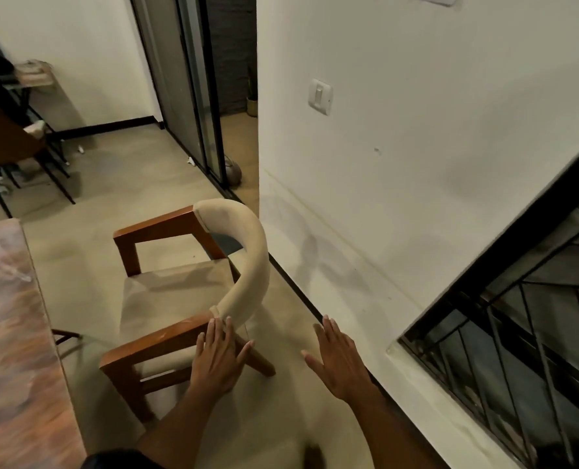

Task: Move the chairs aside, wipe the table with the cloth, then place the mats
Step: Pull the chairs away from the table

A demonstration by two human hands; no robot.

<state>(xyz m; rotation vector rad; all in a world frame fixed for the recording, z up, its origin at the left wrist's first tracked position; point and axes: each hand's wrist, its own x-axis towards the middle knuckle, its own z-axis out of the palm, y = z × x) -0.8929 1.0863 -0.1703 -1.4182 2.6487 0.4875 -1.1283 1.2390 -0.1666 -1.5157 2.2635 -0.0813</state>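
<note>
A wooden chair (166, 289) with a beige seat and a curved beige padded backrest stands on the floor, a short gap to the right of the table (10, 333), whose glossy brown top fills the left edge. My left hand (218, 357) lies flat, fingers spread, on the chair's near armrest where it meets the backrest. My right hand (339, 360) hovers open over the floor to the right of the chair, touching nothing. No cloth or mats are in view.
A white wall (416, 164) with a dark skirting runs close behind the chair. A barred window (518, 350) sits low at the right. A glass sliding door (193, 96) is at the back, and another dark chair (7, 140) stands far left.
</note>
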